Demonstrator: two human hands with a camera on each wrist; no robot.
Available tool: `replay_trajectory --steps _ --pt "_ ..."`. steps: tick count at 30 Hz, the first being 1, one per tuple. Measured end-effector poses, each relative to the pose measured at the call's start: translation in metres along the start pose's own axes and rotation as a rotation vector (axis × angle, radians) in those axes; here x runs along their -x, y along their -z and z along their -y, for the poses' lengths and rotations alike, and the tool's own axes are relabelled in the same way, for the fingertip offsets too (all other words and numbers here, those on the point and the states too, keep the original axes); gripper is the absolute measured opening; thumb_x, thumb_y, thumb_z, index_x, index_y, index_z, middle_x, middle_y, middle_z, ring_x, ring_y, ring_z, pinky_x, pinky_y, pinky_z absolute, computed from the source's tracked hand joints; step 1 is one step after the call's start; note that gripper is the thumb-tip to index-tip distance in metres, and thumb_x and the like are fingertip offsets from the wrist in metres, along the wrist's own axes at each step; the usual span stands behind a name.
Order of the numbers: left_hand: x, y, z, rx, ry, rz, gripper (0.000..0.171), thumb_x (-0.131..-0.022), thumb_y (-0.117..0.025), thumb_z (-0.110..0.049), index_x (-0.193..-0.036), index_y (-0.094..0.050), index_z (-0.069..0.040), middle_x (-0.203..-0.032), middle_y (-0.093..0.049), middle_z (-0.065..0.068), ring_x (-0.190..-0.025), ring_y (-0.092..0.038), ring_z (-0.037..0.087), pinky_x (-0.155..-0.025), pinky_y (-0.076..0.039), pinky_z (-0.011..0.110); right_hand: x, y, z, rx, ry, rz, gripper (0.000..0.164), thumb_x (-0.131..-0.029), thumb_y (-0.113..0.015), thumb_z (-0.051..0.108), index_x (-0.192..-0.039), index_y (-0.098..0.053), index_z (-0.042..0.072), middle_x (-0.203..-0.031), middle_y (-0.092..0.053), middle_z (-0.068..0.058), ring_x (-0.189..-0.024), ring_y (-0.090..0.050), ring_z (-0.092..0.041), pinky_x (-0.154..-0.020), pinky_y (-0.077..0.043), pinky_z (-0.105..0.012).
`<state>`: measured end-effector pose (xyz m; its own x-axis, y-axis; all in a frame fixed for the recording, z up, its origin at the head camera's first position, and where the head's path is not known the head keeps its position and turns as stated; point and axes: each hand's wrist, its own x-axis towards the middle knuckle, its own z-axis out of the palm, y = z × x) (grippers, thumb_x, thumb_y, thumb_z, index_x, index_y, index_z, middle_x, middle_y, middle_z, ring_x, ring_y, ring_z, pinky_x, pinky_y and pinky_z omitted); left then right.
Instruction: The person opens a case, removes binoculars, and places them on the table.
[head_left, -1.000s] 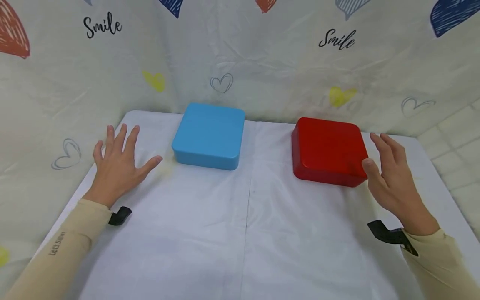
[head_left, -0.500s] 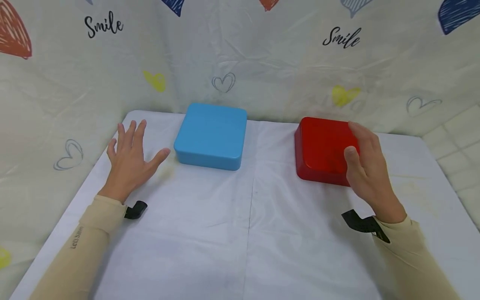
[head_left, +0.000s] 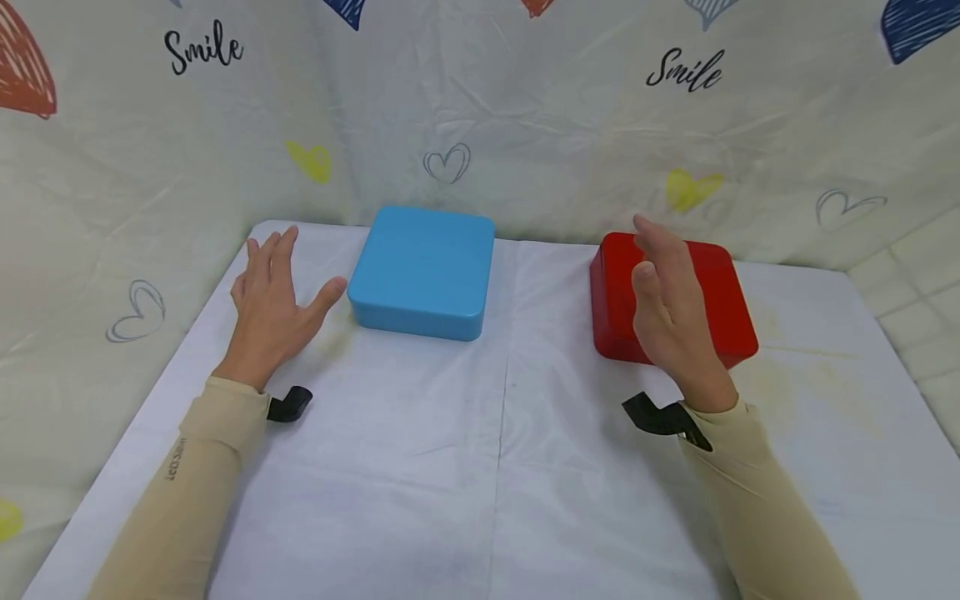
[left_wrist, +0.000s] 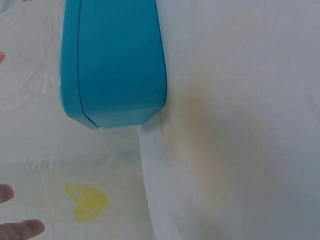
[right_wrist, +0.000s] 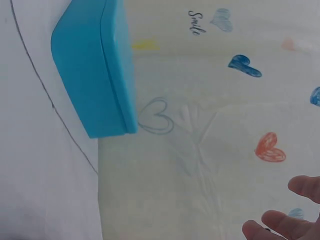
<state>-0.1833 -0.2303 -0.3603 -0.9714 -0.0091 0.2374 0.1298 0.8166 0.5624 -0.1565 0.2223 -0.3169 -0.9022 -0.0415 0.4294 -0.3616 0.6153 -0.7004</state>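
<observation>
A blue lidded box (head_left: 423, 267) sits toward the back of the white-covered table. Just left of it is my left hand (head_left: 272, 312), fingers extended and thumb pointing toward the box's left side. My right hand (head_left: 671, 312) is raised over a red box (head_left: 720, 292) in the head view and hides its middle; the fingers are straight and hold nothing. In the left wrist view, the near end of the blue box (left_wrist: 120, 60) shows, with fingertips (left_wrist: 32, 227) at the lower left. The right wrist view has the blue box (right_wrist: 90, 75) at upper left and fingertips (right_wrist: 285, 222) at lower right.
A white cloth (head_left: 420, 467) with a central crease covers the table. Behind it hangs a pale curtain (head_left: 540, 125) printed with hearts and "Smile". White tiles (head_left: 930, 308) lie beyond the table's right edge. Faint yellowish stains (head_left: 817, 375) mark the cloth.
My right hand has moved left, from beside the red box's right edge to over it. The left hand has shifted right and slightly up, closer to the blue box. Both boxes stay put.
</observation>
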Motion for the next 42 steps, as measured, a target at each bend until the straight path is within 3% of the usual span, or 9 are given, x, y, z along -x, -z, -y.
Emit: replay_trajectory --steps 8,15,21,26,32,42 --pt "-0.003 -0.004 0.006 0.056 0.003 0.000 0.098 -0.094 -0.057 -0.070 -0.167 -0.011 -0.022 -0.175 -0.012 0.012 -0.164 0.009 0.040 -0.125 -0.004 0.071 -0.014 -0.026 0.010 -0.082 0.057 0.013 0.061 -0.106 -0.043 0.053 -0.160 -0.036 0.025 -0.165 -0.038 0.001 -0.150 -0.042 -0.028 -0.120 -0.037 -0.064" --pt "-0.012 -0.005 0.005 0.115 0.023 0.004 0.096 -0.094 -0.056 -0.070 -0.167 -0.010 -0.028 -0.176 -0.012 0.004 -0.165 0.006 0.035 -0.123 -0.007 0.078 -0.022 -0.050 0.017 -0.189 0.066 0.032 0.059 -0.109 -0.041 0.049 -0.159 -0.036 0.019 -0.164 -0.039 0.004 -0.146 -0.047 -0.024 -0.122 -0.041 -0.040" --pt "-0.015 -0.003 0.005 0.144 0.067 0.019 0.093 -0.096 -0.055 -0.069 -0.167 -0.011 -0.028 -0.175 -0.014 0.007 -0.164 -0.007 0.038 -0.123 -0.016 0.076 -0.028 -0.073 0.025 -0.273 0.040 0.089 0.066 -0.107 -0.040 0.057 -0.160 -0.034 0.017 -0.164 -0.039 -0.002 -0.146 -0.049 -0.027 -0.120 -0.042 -0.057" --pt "-0.013 -0.007 0.010 0.173 0.073 0.048 0.092 -0.097 -0.055 -0.066 -0.167 -0.010 -0.026 -0.174 -0.017 0.009 -0.160 -0.023 0.040 -0.125 -0.024 0.069 -0.032 -0.094 0.031 -0.247 0.019 0.168 0.067 -0.106 -0.037 0.059 -0.161 -0.032 0.021 -0.164 -0.038 -0.006 -0.145 -0.050 -0.029 -0.117 -0.046 -0.057" --pt "-0.014 -0.005 0.019 0.263 0.101 0.093 0.091 -0.099 -0.057 -0.061 -0.167 -0.007 -0.027 -0.175 -0.017 0.009 -0.161 -0.022 0.040 -0.119 -0.036 0.067 -0.036 -0.106 0.031 -0.184 -0.038 0.231 0.060 -0.108 -0.044 0.044 -0.163 -0.029 0.025 -0.165 -0.038 -0.006 -0.145 -0.052 -0.028 -0.114 -0.049 -0.054" --pt "-0.019 -0.010 0.024 0.366 0.148 0.194 0.095 -0.097 -0.062 -0.058 -0.166 -0.002 -0.033 -0.175 -0.016 0.007 -0.161 -0.023 0.037 -0.123 -0.031 0.065 -0.040 -0.122 0.027 -0.226 -0.087 0.261 0.062 -0.106 -0.046 0.047 -0.163 -0.028 0.028 -0.165 -0.039 -0.007 -0.145 -0.051 -0.032 -0.113 -0.049 -0.058"
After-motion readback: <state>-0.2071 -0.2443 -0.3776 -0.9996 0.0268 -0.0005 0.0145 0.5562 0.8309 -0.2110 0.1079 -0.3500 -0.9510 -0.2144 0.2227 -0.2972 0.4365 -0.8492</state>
